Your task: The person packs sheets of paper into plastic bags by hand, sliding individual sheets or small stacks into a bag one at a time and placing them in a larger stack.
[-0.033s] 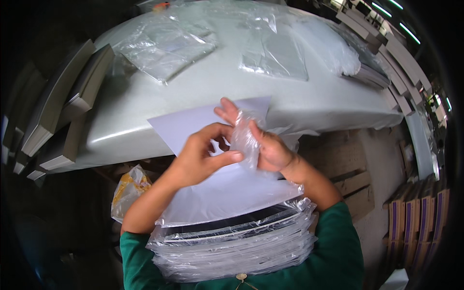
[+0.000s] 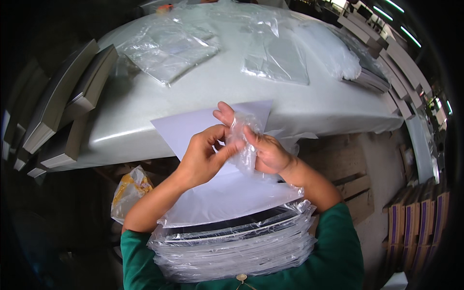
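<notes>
Clear crinkled plastic film (image 2: 248, 159) is bunched up between my two hands, above a large pale sheet (image 2: 227, 200). With thumb and fingers closed, my left hand (image 2: 200, 154) pinches the film's left side. My right hand (image 2: 273, 153) grips the film from the right, its thumb over it and some fingertips sticking out past the film's upper left. The pale sheet reaches from the table's front edge to the top of a stack of film-wrapped flat packs (image 2: 232, 258) against my body. Part of the sheet is hidden by my hands.
Flat plastic bags (image 2: 278, 60) and a folded clear film pile (image 2: 169, 50) lie on the covered table (image 2: 203, 92). Thick dark-covered stacks (image 2: 60, 99) stand at the left, pale boards (image 2: 406, 63) at the right. A yellow-and-clear bag (image 2: 129, 191) sits below the table's edge.
My left thumb has moved right and up against the film, and the left fingers have closed in on it. The film is more bunched between my hands.
</notes>
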A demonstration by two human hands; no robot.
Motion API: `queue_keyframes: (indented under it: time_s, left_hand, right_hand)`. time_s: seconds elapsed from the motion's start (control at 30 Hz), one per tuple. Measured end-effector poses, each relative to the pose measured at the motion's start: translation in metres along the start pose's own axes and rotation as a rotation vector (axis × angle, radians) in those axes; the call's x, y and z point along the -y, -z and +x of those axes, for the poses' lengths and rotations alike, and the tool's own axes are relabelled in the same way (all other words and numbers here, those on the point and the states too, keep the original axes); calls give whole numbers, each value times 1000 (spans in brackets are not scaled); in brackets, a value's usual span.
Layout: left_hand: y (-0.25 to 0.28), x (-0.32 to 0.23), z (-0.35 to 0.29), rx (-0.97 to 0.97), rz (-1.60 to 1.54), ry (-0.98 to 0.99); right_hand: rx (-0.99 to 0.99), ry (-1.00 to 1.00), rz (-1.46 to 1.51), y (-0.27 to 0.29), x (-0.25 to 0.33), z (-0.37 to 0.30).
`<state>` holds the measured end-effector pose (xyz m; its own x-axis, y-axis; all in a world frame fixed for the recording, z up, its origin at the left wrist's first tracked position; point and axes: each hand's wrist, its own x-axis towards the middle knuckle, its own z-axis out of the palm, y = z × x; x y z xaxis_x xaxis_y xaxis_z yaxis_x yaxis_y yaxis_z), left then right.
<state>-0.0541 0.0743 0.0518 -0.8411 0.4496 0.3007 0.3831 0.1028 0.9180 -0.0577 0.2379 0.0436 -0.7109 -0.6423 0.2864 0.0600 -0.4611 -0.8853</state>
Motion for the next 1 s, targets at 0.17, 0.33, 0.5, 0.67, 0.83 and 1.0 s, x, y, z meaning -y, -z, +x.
queue_keyframes:
  time_s: [0.17,0.33,0.5,0.67,0.83,1.0]
  left_hand:
    - [17,10,1,-157,-338,275]
    - [9,15,1,-240,-361,-1]
    - [6,15,-6,-252,-285,-16]
    - [10,10,-9,-280,-206,48]
    - [12,19,-2,-258,-226,-90]
    - [30,19,-17,227,-651,300]
  right_hand:
    - [-500,62,100,-4,1,2]
    - [-540,71,128,-5,-7,6]
    - [-599,79,102,-11,-7,11]
    - [-587,-7,66,-6,-9,8]
    - [-397,37,223,-4,-14,2]
    - [-330,-50,-5,2,3,-11]
